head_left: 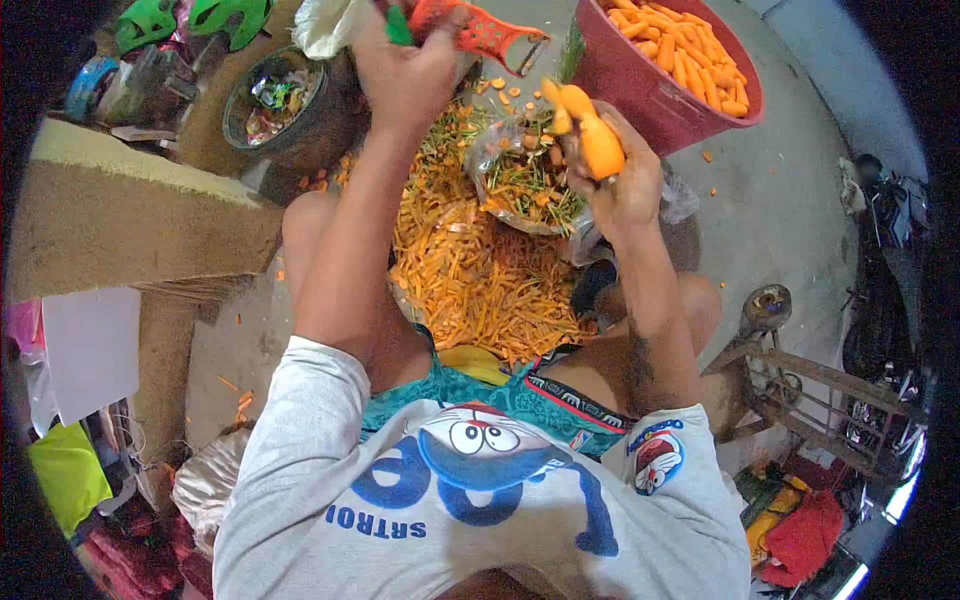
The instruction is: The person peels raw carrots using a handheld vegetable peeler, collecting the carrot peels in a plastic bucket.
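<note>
My left hand (408, 80), at the top centre, is closed around the handle of an orange-red peeler (488, 36). The peeler's blade end points right, and a bit of green (398, 24) shows beside the fingers. Peeled orange carrot pieces (602, 148) are held in my right hand (632, 185), just below and right of the blade and apart from it. Whether they are one forked carrot or several, I cannot tell. Beneath both hands, a heap of carrot peelings (470, 270) spreads between my legs, with an open plastic bag (490, 150) of carrot tops and scraps.
A red tub (640, 85) full of peeled carrots stands at the upper right. On the upper left is a dark bin (300, 150) with wrappers inside, near a tan block (140, 215). A metal-framed rack (830, 400) is at the right, with piled fabric (800, 540) below.
</note>
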Demonstrator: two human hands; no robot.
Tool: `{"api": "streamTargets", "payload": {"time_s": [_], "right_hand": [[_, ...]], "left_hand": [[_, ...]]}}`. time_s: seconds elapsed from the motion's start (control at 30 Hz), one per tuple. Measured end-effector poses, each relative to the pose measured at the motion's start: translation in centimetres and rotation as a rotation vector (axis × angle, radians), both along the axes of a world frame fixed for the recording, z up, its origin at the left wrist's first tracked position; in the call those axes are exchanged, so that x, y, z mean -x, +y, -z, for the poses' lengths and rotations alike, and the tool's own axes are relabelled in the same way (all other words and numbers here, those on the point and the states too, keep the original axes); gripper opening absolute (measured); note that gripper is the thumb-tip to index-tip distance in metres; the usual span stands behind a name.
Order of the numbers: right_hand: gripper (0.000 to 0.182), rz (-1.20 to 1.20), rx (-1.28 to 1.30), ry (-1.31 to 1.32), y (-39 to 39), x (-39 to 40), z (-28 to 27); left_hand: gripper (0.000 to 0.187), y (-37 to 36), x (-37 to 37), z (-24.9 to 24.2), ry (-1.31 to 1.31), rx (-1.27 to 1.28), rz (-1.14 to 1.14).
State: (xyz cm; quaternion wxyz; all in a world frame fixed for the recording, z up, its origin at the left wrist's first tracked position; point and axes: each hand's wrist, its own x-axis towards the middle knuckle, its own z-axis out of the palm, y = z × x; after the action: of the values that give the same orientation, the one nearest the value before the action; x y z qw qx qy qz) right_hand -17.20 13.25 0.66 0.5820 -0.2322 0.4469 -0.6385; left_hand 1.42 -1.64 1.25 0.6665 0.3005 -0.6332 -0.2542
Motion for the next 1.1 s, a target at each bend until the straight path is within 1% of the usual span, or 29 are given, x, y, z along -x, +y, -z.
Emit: {"api": "streamTargets", "payload": {"time_s": [0.03,0.07,0.1,0.13,0.17,0.2,0.23,0.27,0.33,0.37,0.4,0.43,0.47,0.53,0.57,0.6,0.67,0.7,0.73,0.8,0.83,0.87,0.9,0.93,0.97,1.0,1.03,1.07,1.1], "right_hand": [[0.038,-0.005,-0.035,0.001,-0.3,0.5,0.0],[0.038,-0.002,-0.025,0.006,-0.6,0.5,0.0],[0.037,0.012,0.044,0.033,-0.7,0.3,-0.1],[0.037,0.023,0.109,0.059,-0.7,0.1,-0.1],[0.037,0.019,0.108,0.061,-0.7,0.4,-0.1],[0.036,-0.075,0.161,0.040,-0.4,0.8,-0.1],[0.035,-0.170,0.207,0.013,0.1,0.9,0.1],[0.035,-0.174,0.198,0.007,0.4,0.7,0.1],[0.034,-0.082,0.154,0.004,0.2,0.2,-0.6],[0.036,-0.050,0.101,0.007,0.0,0.5,-0.4],[0.036,-0.046,0.108,0.010,-0.4,0.3,-0.4],[0.038,0.013,0.126,0.043,-0.7,-0.1,-0.3],[0.040,0.068,0.142,0.076,-1.0,-0.3,0.0],[0.043,0.072,0.120,0.092,-0.7,0.4,0.9],[0.045,0.079,0.099,0.103,-0.2,0.5,1.4],[0.045,0.077,0.095,0.099,0.0,0.2,0.9],[0.041,-0.007,0.080,0.067,0.0,-0.4,-1.1],[0.042,0.015,0.021,0.022,0.0,-0.6,-1.8],[0.042,0.018,0.028,0.025,-0.2,-1.2,-2.3],[0.051,0.234,0.050,-0.061,-0.6,-2.4,-2.6],[0.051,0.231,0.042,-0.059,-0.4,-1.4,-1.8],[0.051,0.034,0.121,-0.043,0.1,0.3,-0.3],[0.051,-0.162,0.200,-0.032,0.6,1.5,0.9],[0.051,-0.164,0.201,-0.035,0.5,1.9,1.3],[0.048,-0.218,0.235,-0.085,0.2,2.2,1.4],[0.046,-0.270,0.272,-0.134,0.0,2.3,1.3],[0.046,-0.264,0.282,-0.130,-0.1,1.2,0.1],[0.047,-0.021,0.139,-0.056,-0.3,-0.3,-1.0],[0.048,0.218,-0.011,0.018,-0.4,-1.2,-1.7]], "left_hand": [[0.013,0.7,0.4,-0.1,0.004,0.010,0.003],[0.014,2.1,1.1,0.3,0.062,-0.078,0.116],[0.016,3.4,1.6,0.5,0.116,-0.173,0.229],[0.016,4.1,1.9,0.4,0.117,-0.172,0.229],[0.015,4.6,2.2,0.2,0.052,-0.041,0.278],[0.014,5.0,2.3,0.2,-0.016,0.081,0.325],[0.013,3.8,1.5,-0.1,-0.021,-0.094,0.286],[0.012,1.6,1.0,0.2,0.040,-0.041,0.142],[0.012,0.5,-0.4,-0.1,0.077,-0.270,0.116],[0.012,1.0,0.0,0.4,0.077,-0.261,0.120],[0.012,2.8,0.9,0.6,0.103,-0.214,0.196],[0.014,4.1,1.7,0.7,0.128,-0.173,0.271],[0.014,4.5,2.2,0.5,0.129,-0.173,0.272],[0.011,5.3,2.8,0.3,0.113,-0.074,0.397],[0.011,3.2,1.5,0.2,-0.021,0.027,0.218],[0.011,2.4,1.0,0.3,-0.024,0.022,0.216],[0.015,1.0,0.5,0.1,0.093,-0.163,0.102],[0.017,1.6,0.8,0.5,0.102,-0.123,0.140],[0.017,3.1,1.3,-0.1,0.105,-0.115,0.144],[0.017,6.1,2.6,-0.4,-0.047,0.240,0.279],[0.016,6.4,3.2,0.2,0.058,0.051,0.363],[0.016,5.5,2.4,0.5,0.058,0.038,0.359],[0.016,4.1,0.9,-0.4,0.022,-0.096,0.299],[0.016,2.8,0.2,-1.0,-0.015,-0.217,0.240],[0.015,2.1,0.6,-1.0,0.126,-0.099,0.214],[0.015,2.4,1.0,-0.4,0.123,-0.089,0.220],[0.015,3.2,1.5,0.2,0.193,-0.119,0.271],[0.015,4.0,2.0,0.8,0.265,-0.151,0.321],[0.012,6.1,2.4,-0.3,0.076,-0.069,0.296]]}}
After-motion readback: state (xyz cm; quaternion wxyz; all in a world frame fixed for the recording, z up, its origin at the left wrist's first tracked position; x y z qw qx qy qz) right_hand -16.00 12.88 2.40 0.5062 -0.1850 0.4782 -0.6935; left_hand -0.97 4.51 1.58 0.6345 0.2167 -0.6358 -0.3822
